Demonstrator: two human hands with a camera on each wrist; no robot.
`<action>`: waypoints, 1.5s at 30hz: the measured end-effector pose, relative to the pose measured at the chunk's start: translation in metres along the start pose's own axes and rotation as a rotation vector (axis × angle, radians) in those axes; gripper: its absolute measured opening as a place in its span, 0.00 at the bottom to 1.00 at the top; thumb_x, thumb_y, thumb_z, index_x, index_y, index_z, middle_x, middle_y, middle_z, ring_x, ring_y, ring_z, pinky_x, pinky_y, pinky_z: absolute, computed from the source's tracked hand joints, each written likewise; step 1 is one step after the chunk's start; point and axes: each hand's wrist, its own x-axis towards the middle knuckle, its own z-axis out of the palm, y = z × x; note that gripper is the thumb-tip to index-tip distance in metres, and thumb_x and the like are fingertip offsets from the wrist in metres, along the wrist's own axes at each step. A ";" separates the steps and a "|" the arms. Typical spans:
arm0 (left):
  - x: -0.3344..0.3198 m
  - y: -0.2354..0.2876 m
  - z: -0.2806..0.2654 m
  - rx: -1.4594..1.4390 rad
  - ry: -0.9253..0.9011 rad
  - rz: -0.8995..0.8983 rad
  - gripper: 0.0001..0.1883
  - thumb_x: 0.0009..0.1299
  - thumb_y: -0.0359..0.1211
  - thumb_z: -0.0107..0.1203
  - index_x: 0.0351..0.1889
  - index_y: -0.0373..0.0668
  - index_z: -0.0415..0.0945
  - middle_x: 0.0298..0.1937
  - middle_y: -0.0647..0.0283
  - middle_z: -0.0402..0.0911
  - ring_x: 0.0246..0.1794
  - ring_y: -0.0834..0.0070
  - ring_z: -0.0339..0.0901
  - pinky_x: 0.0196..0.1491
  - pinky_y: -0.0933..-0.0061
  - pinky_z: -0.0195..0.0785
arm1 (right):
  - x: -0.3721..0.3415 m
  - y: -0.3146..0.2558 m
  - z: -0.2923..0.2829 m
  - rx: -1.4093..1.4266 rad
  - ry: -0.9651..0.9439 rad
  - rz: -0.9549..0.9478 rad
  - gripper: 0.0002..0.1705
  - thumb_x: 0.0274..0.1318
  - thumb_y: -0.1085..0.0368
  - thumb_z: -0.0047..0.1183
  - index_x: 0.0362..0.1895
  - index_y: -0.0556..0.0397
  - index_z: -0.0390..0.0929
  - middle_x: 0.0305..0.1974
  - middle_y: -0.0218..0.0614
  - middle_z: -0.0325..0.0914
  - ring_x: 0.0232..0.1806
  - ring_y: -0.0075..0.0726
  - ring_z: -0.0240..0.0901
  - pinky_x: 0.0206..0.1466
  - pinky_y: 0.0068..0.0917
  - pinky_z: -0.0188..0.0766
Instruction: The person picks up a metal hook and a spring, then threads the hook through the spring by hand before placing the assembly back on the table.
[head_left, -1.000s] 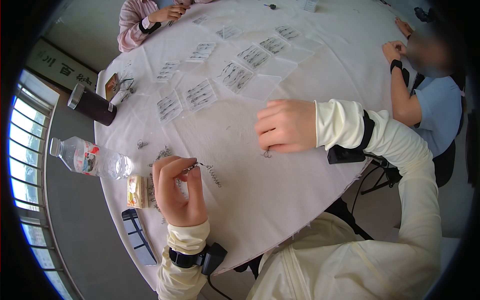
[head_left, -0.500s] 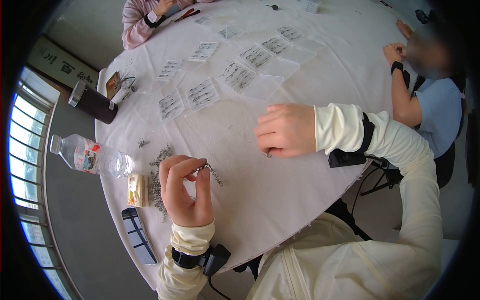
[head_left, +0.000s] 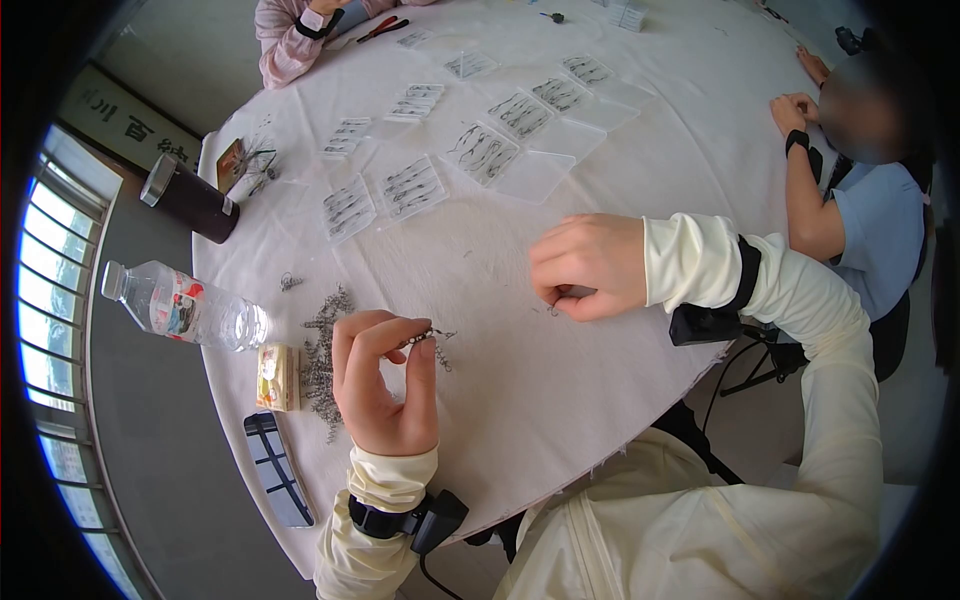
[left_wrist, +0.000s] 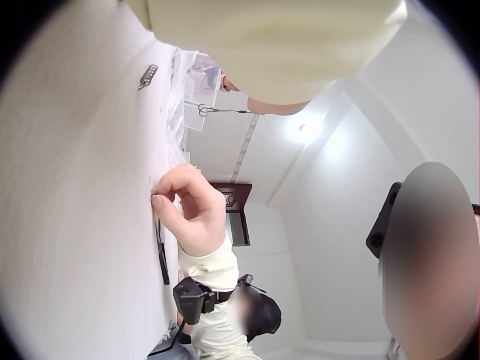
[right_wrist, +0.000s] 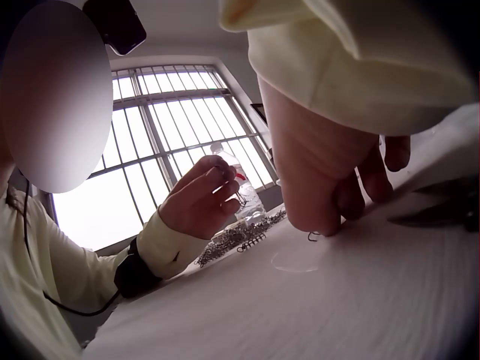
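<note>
Wire piece, dark and thin, sits in the grip of the left hand, pinched between thumb and forefinger above the counter; its looped end juts free past the fingertips. Just below that end, a single coil lies on the counter, apart from the fingers. The right hand is down at the cloth, thumb and finger closed on a small hook, most of it hidden under the fingertips.

Beside the left hand, on its outer side, spreads a pile of coils, next to a tissue pack. Beyond the pack are a bottle and a phone, with a flask farther off. Clear boxes holding rows of thin pieces lie ahead of both hands, and red-handled pliers near the far edge.
</note>
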 end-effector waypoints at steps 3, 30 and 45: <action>-0.001 0.001 0.001 -0.018 -0.015 -0.013 0.06 0.70 0.22 0.57 0.44 0.33 0.76 0.45 0.60 0.72 0.38 0.78 0.69 0.44 0.78 0.65 | 0.000 0.000 -0.001 -0.027 0.014 -0.040 0.04 0.47 0.69 0.59 0.28 0.52 0.78 0.30 0.33 0.77 0.33 0.41 0.77 0.37 0.37 0.75; -0.008 0.030 0.000 -0.535 -0.010 -0.363 0.08 0.77 0.28 0.52 0.49 0.35 0.73 0.44 0.63 0.78 0.41 0.80 0.73 0.46 0.79 0.66 | 0.042 -0.087 0.027 0.749 0.626 0.134 0.07 0.54 0.73 0.59 0.36 0.53 0.75 0.34 0.28 0.74 0.34 0.23 0.66 0.40 0.25 0.65; -0.009 0.020 0.006 -0.677 -0.007 -0.189 0.09 0.73 0.23 0.57 0.49 0.35 0.73 0.52 0.56 0.73 0.48 0.75 0.73 0.52 0.76 0.68 | 0.047 -0.082 0.031 0.658 0.721 0.048 0.06 0.54 0.70 0.60 0.35 0.52 0.76 0.33 0.27 0.76 0.34 0.24 0.70 0.38 0.26 0.67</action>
